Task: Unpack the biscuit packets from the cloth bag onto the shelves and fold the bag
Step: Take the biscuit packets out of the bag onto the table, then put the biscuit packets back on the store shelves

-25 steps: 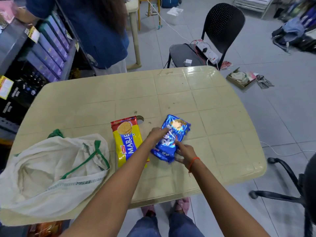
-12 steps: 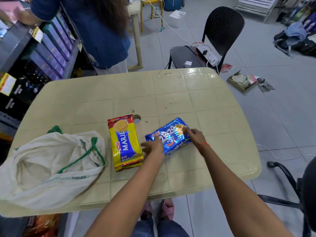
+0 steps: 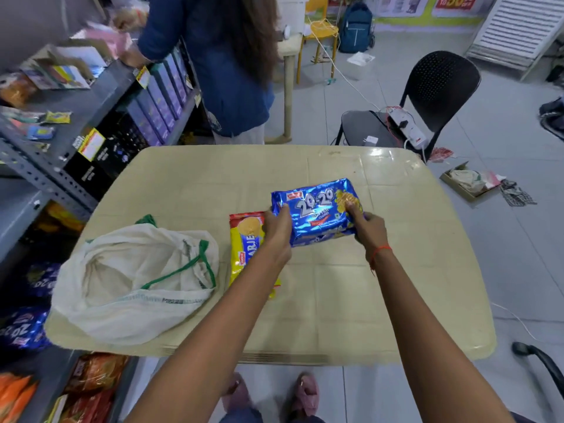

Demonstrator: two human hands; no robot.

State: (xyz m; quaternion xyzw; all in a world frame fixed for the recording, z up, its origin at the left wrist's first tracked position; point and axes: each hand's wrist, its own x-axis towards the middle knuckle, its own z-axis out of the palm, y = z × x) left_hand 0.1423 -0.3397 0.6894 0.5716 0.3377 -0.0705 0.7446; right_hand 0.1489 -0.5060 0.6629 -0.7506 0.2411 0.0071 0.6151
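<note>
Both hands, left hand (image 3: 279,232) and right hand (image 3: 367,230), grip the blue packet (image 3: 317,210) ends, long axis three-to-nine o'clock, shelves (image 3: 100,96) at ten o'clock.

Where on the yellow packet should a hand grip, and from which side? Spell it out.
Grip the yellow packet across its long sides near the far end, coming from above. It lies flat on the table, long and narrow, and the left hand and forearm cover its near right part, so the far end is freest.
</note>
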